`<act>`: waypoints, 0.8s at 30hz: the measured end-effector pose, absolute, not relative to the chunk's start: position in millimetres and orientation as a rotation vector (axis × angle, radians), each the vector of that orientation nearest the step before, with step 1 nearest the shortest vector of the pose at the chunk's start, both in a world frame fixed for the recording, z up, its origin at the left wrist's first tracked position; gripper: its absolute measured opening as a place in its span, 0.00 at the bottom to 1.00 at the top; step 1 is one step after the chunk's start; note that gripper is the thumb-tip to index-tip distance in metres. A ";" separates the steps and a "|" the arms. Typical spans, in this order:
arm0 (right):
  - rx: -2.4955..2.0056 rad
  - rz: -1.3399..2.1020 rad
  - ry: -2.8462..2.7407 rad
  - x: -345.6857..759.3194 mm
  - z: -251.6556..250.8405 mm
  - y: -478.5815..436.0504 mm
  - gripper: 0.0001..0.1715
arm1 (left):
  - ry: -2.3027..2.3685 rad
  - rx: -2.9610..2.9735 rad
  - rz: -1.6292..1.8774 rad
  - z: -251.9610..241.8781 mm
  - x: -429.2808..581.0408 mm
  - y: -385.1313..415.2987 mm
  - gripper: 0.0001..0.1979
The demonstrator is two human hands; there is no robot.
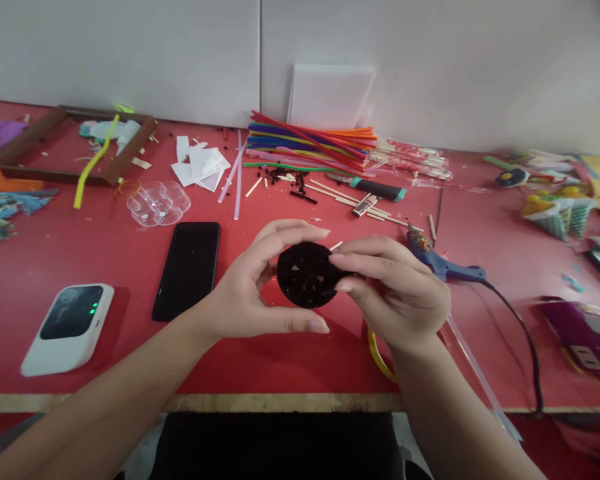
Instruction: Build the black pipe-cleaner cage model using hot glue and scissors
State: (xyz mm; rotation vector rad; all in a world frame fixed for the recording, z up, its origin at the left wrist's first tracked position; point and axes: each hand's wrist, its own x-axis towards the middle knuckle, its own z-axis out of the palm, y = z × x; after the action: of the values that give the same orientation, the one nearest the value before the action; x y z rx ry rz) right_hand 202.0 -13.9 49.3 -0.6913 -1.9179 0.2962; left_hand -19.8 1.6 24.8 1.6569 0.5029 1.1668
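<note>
A black round wheel-like piece (307, 275) with small gaps in its face is held above the red table. My right hand (395, 287) pinches its right edge between thumb and fingers. Around its left side curves my left hand (260, 287), thumb below and fingers above, spread apart; a gap shows between the thumb and the piece. Under my right wrist lies a yellow ring (379, 357), partly hidden. To the right rests a blue glue gun (443, 265) with a black cord.
A black phone (187, 270) and a white device with green lights (70, 328) lie left. Behind are colourful pipe cleaners (310, 143), a utility knife (377, 189), thin sticks, paper scraps (203, 163), a clear plastic tray (159, 203) and a brown frame (55, 175).
</note>
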 end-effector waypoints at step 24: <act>-0.706 0.202 -1.907 199.2 48.3 -11.7 0.20 | 0.591 1.704 1.347 18.8 -18.0 2.1 0.53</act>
State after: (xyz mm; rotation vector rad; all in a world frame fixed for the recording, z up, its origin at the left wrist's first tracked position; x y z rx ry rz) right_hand 199.2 -11.7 48.3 -0.7062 -1.9065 0.2023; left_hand -18.0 2.1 18.8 1.7037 0.5906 1.3466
